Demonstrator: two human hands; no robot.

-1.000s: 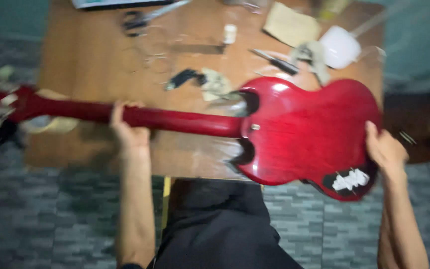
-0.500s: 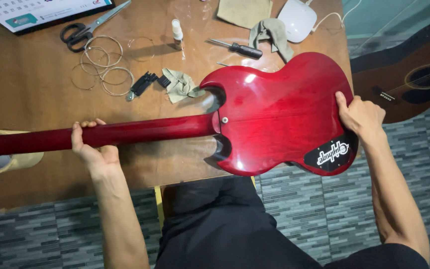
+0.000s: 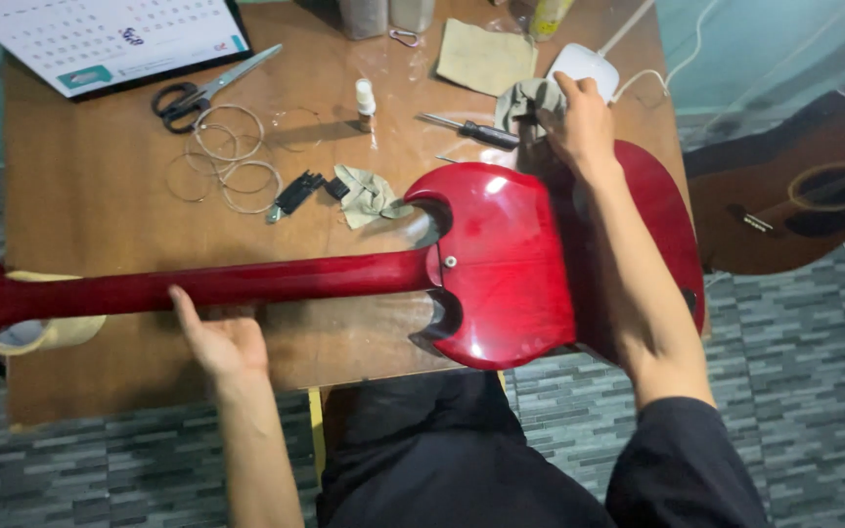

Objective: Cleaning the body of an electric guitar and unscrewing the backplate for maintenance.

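Head view: right hand (image 3: 579, 117) grips cloth (image 3: 525, 98) above red guitar (image 3: 511, 264).

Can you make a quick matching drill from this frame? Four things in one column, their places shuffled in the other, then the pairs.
Things:
1. scissors
2. screwdriver
3. left hand
4. right hand

Places:
A. under the red guitar's neck
B. on the grey cloth at the far edge of the guitar body
C. beside the calendar, above the wire coils
D. on the table, between the small white bottle and the cloth

Pairs: 1-C, 2-D, 3-A, 4-B
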